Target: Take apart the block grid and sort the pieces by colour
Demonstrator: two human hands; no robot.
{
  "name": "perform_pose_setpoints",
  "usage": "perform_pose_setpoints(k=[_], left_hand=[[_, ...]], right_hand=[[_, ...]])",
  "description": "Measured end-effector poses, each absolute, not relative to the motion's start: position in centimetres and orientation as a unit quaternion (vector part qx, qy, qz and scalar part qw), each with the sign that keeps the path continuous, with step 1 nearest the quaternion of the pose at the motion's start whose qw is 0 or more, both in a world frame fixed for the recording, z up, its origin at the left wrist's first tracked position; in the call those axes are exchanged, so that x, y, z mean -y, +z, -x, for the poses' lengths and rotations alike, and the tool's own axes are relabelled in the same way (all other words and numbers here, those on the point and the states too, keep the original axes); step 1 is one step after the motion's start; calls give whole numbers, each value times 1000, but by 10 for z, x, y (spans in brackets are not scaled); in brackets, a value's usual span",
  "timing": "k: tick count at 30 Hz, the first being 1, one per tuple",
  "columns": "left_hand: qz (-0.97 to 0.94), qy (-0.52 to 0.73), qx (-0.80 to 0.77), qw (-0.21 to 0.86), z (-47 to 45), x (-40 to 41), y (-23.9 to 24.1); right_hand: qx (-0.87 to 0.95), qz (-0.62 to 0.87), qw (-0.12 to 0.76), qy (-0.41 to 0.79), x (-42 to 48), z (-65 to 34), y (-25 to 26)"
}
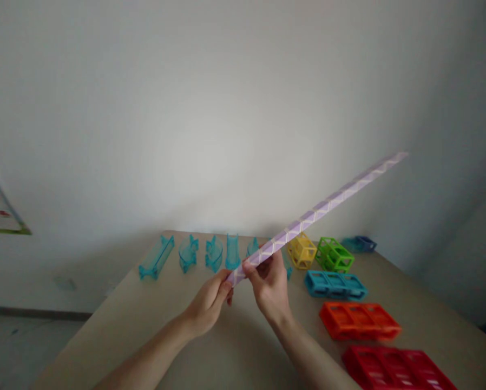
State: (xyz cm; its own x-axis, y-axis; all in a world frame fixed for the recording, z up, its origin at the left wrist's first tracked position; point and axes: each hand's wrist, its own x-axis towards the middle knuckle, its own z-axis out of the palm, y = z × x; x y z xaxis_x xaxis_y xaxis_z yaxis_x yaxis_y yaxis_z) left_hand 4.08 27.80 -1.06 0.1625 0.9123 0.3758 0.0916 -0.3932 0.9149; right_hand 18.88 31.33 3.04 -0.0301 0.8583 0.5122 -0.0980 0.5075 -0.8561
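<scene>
A long straight lilac-and-white segmented stick (320,210), a twist-puzzle snake, slants up to the right above the table. My left hand (209,303) pinches its near lower end. My right hand (270,284) grips it just beyond, fingers closed round the segments. Both hands hover over the middle of the beige table (145,325).
Several clear teal track pieces (156,257) stand in a row along the table's far edge. To the right lie open plastic frames: yellow (302,251), green (334,254), dark blue (360,244), light blue (334,285), orange (359,320), red (397,369). A white wall is behind.
</scene>
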Motion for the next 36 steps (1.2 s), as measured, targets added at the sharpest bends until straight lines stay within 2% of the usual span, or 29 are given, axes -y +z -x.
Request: perform_pose_setpoints(k=[3, 12, 21, 29, 32, 36], left_hand=[[-664, 527, -406, 342, -39, -277, -7], [-641, 550, -433, 314, -41, -277, 1], [-590, 535, -459, 394, -47, -277, -10], [-449, 535, -467, 542, -55, -283, -9], [-444, 510, -452, 581, -52, -288, -13], [-446, 546, -375, 602, -51, -286, -8]], right_hand=[[594, 306, 625, 404, -315, -188, 29], [602, 280, 602, 444, -320, -186, 22], [601, 272, 614, 432, -319, -187, 25], [640, 265, 601, 399, -317, -185, 17], [657, 263, 600, 372, -315, -185, 14], [682, 276, 582, 347, -313, -185, 12]])
